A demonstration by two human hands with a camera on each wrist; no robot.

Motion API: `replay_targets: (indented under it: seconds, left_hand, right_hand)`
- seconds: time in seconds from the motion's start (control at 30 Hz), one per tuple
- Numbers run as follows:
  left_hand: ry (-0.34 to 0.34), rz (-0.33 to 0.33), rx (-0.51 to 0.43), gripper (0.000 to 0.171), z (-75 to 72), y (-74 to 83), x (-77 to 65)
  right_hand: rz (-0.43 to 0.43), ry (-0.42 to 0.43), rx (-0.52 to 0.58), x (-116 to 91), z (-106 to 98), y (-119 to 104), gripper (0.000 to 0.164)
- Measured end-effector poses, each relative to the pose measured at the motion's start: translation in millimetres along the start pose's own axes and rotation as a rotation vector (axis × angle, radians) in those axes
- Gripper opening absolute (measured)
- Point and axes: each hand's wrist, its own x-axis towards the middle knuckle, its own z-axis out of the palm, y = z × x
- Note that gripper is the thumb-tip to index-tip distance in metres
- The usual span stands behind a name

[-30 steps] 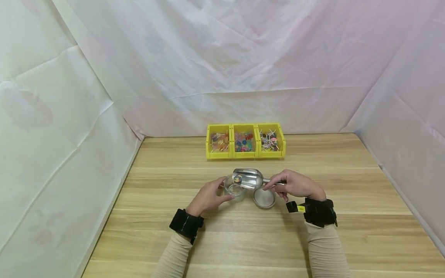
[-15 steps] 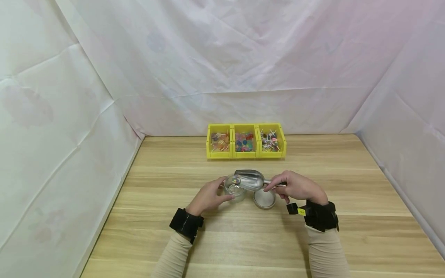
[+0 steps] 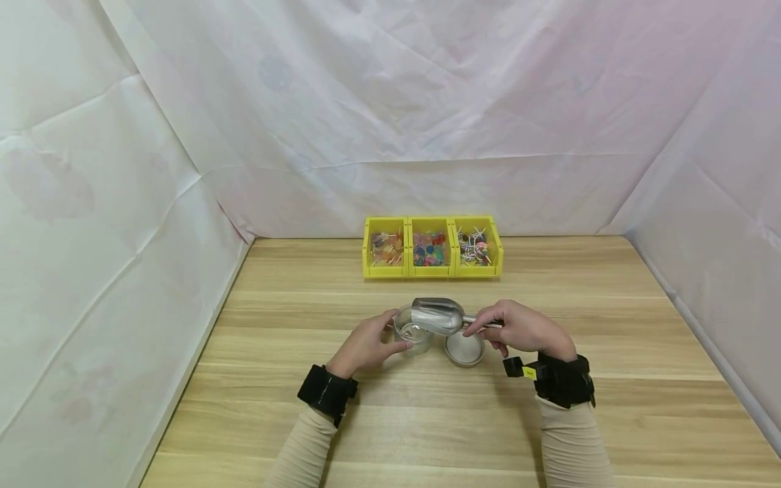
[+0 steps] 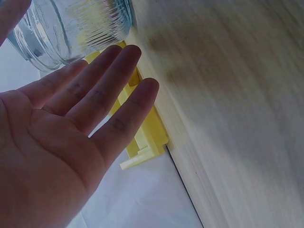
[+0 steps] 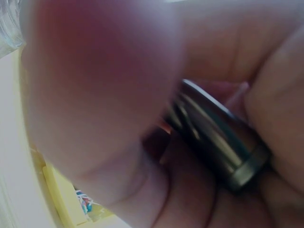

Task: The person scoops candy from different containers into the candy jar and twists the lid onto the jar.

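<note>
**Scoop mouth over the jar, both hands busy**

On my screen the left hand (image 3: 368,348) has the jar (image 3: 415,348) between its thumb and fingers. The left wrist view shows those fingers fairly straight and spread; how hard they press I can't tell. The jar looks upright on the desk (image 3: 403,434), and I take this hold as a brace, so a nudge from the metal wouldn't shift it.

The right hand (image 3: 518,325) grips the scoop (image 3: 438,316) by its handle, fingers curled round it, as the right wrist view confirms close up. Holding it so far back, I'd judge, leaves the bowl unobstructed and gives the wrist room to tip it.

The scoop is just above the right side of the jar's rim; whether metal meets glass I can't make out. Its long axis runs nearly crosswise to me, mouth to the left, handle to the right and slightly nearer the person. The mouth aims into the jar, presumably so that anything sliding off lands inside. I can't make out what is in the jar.

The lid (image 3: 464,350) lies on the desk just right of the jar, near the right fingers, probably parked there to keep the jar's top uncovered.

Three yellow bins (image 3: 430,272) of small colourful pieces, some on sticks, stand side by side farther back, I'd guess to be reachable yet out of the hands' way.
</note>
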Motion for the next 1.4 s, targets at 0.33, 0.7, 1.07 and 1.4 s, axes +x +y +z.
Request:
replay_targets:
  seconds: [0.33,0.7,1.07,1.4]
  left_hand:
    - [-0.003,-0.004,0.002,0.075,0.7,-0.8,0.0]
    - [-0.003,-0.007,-0.001,0.075,0.9,-0.9,0.5]
    - [-0.004,0.005,0.015,0.077,0.7,-1.6,0.8]
    - [-0.005,0.019,0.013,0.074,0.3,-1.8,1.0]
  right_hand:
    - [0.004,-0.005,0.004,0.3,-0.3,-0.8,0.028]
    - [0.016,-0.002,-0.001,0.9,0.3,-0.5,0.027]
    - [0.016,-0.002,-0.004,0.6,-0.2,1.5,0.027]
    - [0.006,-0.007,0.007,2.4,-0.5,4.5,0.029]
